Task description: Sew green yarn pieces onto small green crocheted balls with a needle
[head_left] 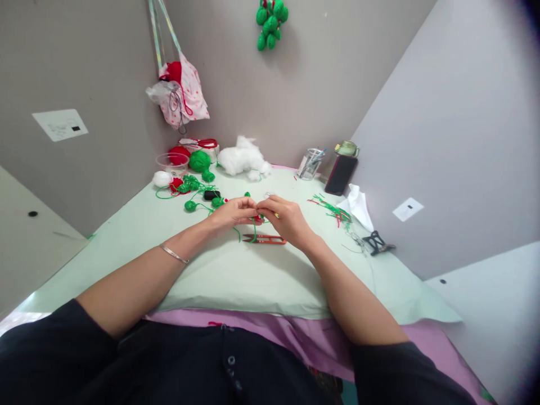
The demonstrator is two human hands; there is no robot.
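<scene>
Red yarnwork (pixel 257 217) between left hand (pixel 234 213) and right hand (pixel 288 218), likely light, soft, best edge-pinched; left pinches it; right's grip unclear.

Grey walls (pixel 320 62), pale green table covering (pixel 253 287)

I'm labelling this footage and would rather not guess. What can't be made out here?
Small red piece: head view, shape mostly hidden by the fingers of the left hand and right hand.
Green bunch on the wall: head view, top cut off by the upper edge.
Print on the white wall plate: head view, too small to read.
Hanging bag: head view, lower contents hidden by its cloth.
</scene>
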